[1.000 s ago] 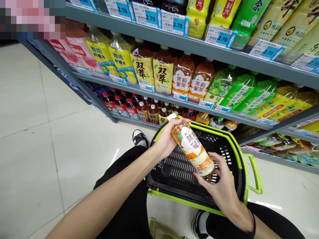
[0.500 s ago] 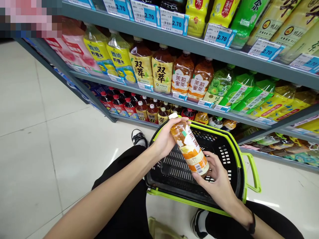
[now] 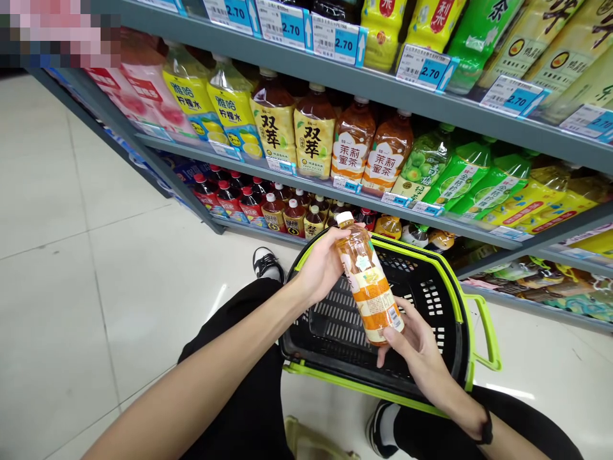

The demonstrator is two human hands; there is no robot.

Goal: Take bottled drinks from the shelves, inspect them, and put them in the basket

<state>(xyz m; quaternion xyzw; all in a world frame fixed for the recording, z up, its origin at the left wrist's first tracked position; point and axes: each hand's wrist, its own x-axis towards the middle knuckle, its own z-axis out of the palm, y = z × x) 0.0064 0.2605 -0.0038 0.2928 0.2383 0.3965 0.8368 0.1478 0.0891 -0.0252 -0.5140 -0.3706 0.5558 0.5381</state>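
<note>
A tea bottle (image 3: 371, 291) with a white cap and an orange and cream label is tilted over the shopping basket (image 3: 330, 377). My left hand (image 3: 323, 271) grips its upper part near the neck, its far fingers hidden behind the bottle. Around the lower end, my right hand (image 3: 416, 335) holds the bottle, with the thumb on the label and fingers partly behind. The black basket has a lime-green rim and sits between my legs, with slotted walls and floor beneath the bottle.
Ahead stands a grey shelf (image 3: 287, 163) with rows of drink bottles and price tags. The basket's green handle (image 3: 488, 338) sticks out at the right. My shoes (image 3: 268, 263) rest on the pale tiled floor (image 3: 57, 306). A pixelated patch covers the top left corner.
The bottle has been turned about its long axis, so a different side of the label faces me. It stands slightly more upright, and my right fingers have shifted round its base.
</note>
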